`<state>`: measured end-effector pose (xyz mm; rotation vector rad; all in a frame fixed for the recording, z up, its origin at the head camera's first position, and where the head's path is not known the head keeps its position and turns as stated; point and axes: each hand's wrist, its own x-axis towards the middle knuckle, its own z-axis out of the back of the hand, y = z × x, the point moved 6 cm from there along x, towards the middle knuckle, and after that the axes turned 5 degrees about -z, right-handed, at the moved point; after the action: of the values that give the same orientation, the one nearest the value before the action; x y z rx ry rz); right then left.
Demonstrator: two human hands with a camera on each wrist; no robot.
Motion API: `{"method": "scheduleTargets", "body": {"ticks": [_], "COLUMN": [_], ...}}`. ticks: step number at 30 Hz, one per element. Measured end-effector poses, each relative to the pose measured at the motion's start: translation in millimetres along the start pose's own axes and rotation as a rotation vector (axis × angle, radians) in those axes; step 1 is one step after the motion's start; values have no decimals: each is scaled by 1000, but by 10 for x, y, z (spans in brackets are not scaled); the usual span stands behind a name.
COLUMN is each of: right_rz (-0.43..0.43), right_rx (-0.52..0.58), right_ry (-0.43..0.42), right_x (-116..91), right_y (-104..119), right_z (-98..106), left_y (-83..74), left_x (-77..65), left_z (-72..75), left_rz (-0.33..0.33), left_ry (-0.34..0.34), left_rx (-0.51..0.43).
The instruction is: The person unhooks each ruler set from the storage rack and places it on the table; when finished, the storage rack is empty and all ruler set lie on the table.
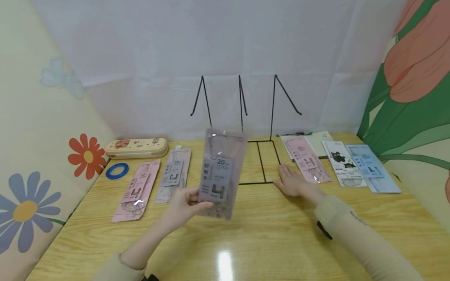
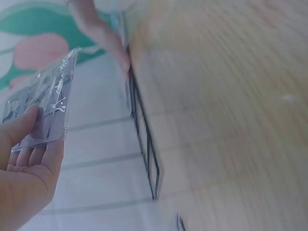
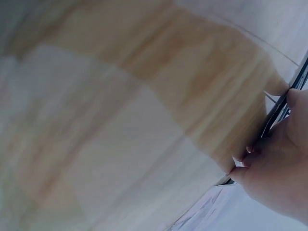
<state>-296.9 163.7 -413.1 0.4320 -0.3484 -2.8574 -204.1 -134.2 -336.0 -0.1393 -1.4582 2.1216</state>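
Note:
My left hand (image 1: 184, 207) grips a greyish-purple ruler set packet (image 1: 223, 175) near its lower left edge and holds it upright above the table. In the left wrist view the thumb lies on the clear face of the packet (image 2: 53, 101), with the fingers behind. Behind the packet stands a black wire rack (image 1: 261, 162) with three bent prongs; the packet hides part of its base. At the base's right side my right hand (image 1: 293, 183) rests with extended fingers, touching the frame (image 3: 274, 115).
Left lie a pink packet (image 1: 135, 191), a purple packet (image 1: 173, 175), a blue tape ring (image 1: 117, 171) and a cream pencil case (image 1: 137, 148). Right lie a pink packet (image 1: 306, 158), a white ruler set (image 1: 344, 164), a blue packet (image 1: 372, 168), a notepad (image 1: 318, 144) and a pen (image 1: 293, 134).

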Motion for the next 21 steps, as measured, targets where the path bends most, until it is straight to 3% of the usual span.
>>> {"method": "scheduleTargets", "body": {"ticks": [6, 11, 15, 21], "right_rz": [10, 12, 16, 5], "right_rx": [5, 10, 15, 17], "right_ry": [1, 1, -7, -1], "right_x": [-9, -19, -26, -45], "right_y": [27, -7, -40, -68], "right_z": [14, 26, 41, 14], "left_y": [28, 247, 498, 890], "left_x": [-471, -893, -1179, -1532], "left_z": [620, 1153, 1607, 2184], "left_rz": [116, 252, 328, 566], "left_ry": [-168, -290, -321, -228], "left_rx": [90, 120, 85, 139]}}
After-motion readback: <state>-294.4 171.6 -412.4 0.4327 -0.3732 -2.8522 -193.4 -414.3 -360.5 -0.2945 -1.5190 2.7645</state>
